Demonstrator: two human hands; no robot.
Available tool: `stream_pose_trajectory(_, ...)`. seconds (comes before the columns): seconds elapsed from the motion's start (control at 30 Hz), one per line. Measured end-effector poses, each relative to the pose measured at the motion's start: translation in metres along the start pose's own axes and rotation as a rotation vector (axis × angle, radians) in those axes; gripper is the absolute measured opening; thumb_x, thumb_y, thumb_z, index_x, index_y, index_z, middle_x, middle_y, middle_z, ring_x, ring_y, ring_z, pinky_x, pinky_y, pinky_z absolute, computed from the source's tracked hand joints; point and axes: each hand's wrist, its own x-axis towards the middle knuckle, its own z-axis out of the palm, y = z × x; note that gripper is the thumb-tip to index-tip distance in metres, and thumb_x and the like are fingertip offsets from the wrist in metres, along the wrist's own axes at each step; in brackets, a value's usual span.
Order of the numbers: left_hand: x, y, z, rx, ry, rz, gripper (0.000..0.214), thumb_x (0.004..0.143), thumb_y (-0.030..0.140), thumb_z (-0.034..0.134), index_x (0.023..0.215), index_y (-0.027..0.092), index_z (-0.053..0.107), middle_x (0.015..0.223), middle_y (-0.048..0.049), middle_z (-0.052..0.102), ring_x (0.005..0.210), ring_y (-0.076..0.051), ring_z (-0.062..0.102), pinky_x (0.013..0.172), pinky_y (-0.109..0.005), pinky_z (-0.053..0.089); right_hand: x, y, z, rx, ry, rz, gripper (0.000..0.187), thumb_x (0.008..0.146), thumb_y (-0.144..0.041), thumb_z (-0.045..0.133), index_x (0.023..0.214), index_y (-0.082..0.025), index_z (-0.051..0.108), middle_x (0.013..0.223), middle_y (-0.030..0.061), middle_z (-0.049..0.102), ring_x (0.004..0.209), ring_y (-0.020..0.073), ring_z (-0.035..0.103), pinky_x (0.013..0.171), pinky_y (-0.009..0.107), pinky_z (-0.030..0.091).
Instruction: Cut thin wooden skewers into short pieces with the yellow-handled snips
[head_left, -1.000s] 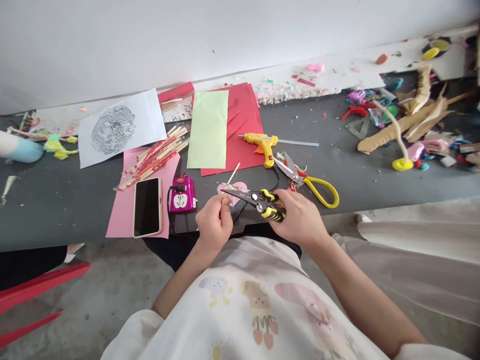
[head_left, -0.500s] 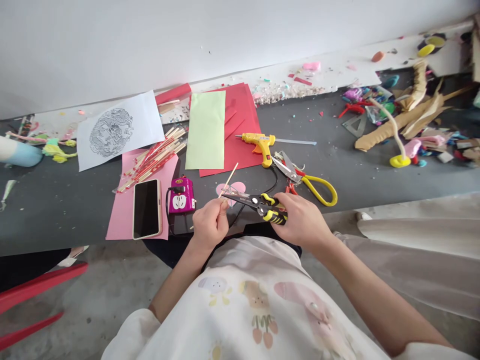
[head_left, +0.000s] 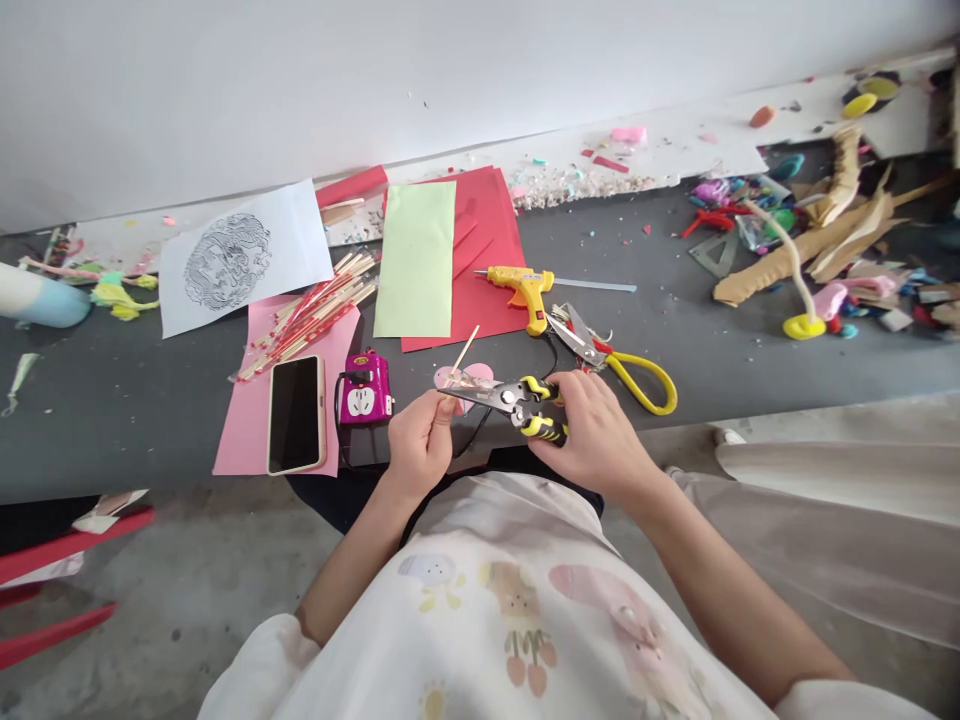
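My left hand [head_left: 420, 445] is closed in a pinch on a thin wooden stick [head_left: 465, 350] that points up and away over the dark table [head_left: 120, 410]. My right hand [head_left: 600, 435] grips the black-and-yellow handles of a pair of cutters [head_left: 517, 400]. The cutter blades point left and meet the stick just above my left fingers. A small pink heart-shaped piece [head_left: 472, 378] lies on the table right behind the blades.
Beside my left hand sit a magenta socket block [head_left: 364, 390] and a phone [head_left: 295, 413] on pink paper [head_left: 247, 400]. A yellow glue gun [head_left: 525, 288], yellow-handled shears [head_left: 615, 358], red and green paper sheets [head_left: 416, 255], a bundle of sticks [head_left: 307, 315] and scraps at the right fill the table.
Both hands stayed nearly in place; the cutters lifted slightly and the blades closed in on the stick. The view shifted a little.
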Motion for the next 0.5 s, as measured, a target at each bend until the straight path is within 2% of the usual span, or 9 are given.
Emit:
stream_pose_trajectory(0.2, 0.005, -0.003, 0.000, 0.050, -0.001, 0.021, 0.027, 0.095, 0.023, 0.041, 0.074, 0.018, 0.058, 0.060, 0.0021, 0.058, 0.054, -0.008, 0.053, 0.055, -0.019, 0.039, 0.001, -0.001, 0.001, 0.025, 0.014, 0.013, 0.042, 0.072, -0.034, 0.058, 0.108, -0.016, 0.046, 0.099, 0.0118, 0.058, 0.092, 0.0285, 0.052, 0.086, 0.042, 0.042)
stream_pose_trajectory(0.3, 0.010, -0.006, 0.000, 0.148, -0.009, 0.033, 0.019, 0.094, 0.023, 0.043, 0.083, 0.018, 0.059, 0.075, -0.0026, 0.062, 0.074, -0.013, 0.059, 0.070, -0.024, 0.045, 0.001, -0.005, 0.005, 0.026, 0.032, 0.089, 0.043, 0.072, -0.035, 0.058, 0.108, -0.016, 0.046, 0.099, 0.0132, 0.058, 0.093, 0.0299, 0.053, 0.086, 0.043, 0.041)
stream_pose_trajectory(0.4, 0.010, -0.007, 0.002, 0.222, 0.146, 0.058, 0.014, 0.091, 0.026, 0.049, 0.099, 0.017, 0.056, 0.097, -0.0094, 0.062, 0.095, -0.019, 0.057, 0.083, -0.032, 0.045, 0.004, -0.009, 0.008, 0.001, 0.062, 0.187, 0.043, 0.073, -0.036, 0.058, 0.108, -0.016, 0.046, 0.102, 0.0154, 0.058, 0.098, 0.0325, 0.052, 0.084, 0.044, 0.041)
stream_pose_trajectory(0.47, 0.007, -0.005, 0.007, 0.176, 0.207, 0.035, 0.013, 0.090, 0.029, 0.050, 0.094, 0.017, 0.054, 0.091, -0.0080, 0.060, 0.090, -0.018, 0.056, 0.080, -0.032, 0.046, 0.007, -0.012, 0.010, -0.007, 0.089, 0.240, 0.042, 0.073, -0.036, 0.057, 0.109, -0.016, 0.046, 0.104, 0.0162, 0.058, 0.099, 0.0337, 0.052, 0.084, 0.044, 0.041)
stream_pose_trajectory(0.5, 0.004, -0.002, 0.010, 0.117, 0.181, 0.004, 0.013, 0.091, 0.030, 0.048, 0.088, 0.018, 0.054, 0.084, -0.0058, 0.058, 0.084, -0.017, 0.056, 0.076, -0.030, 0.047, 0.009, -0.013, 0.010, -0.007, 0.102, 0.257, 0.042, 0.074, -0.036, 0.056, 0.109, -0.016, 0.046, 0.104, 0.0165, 0.058, 0.100, 0.0342, 0.052, 0.083, 0.045, 0.041)
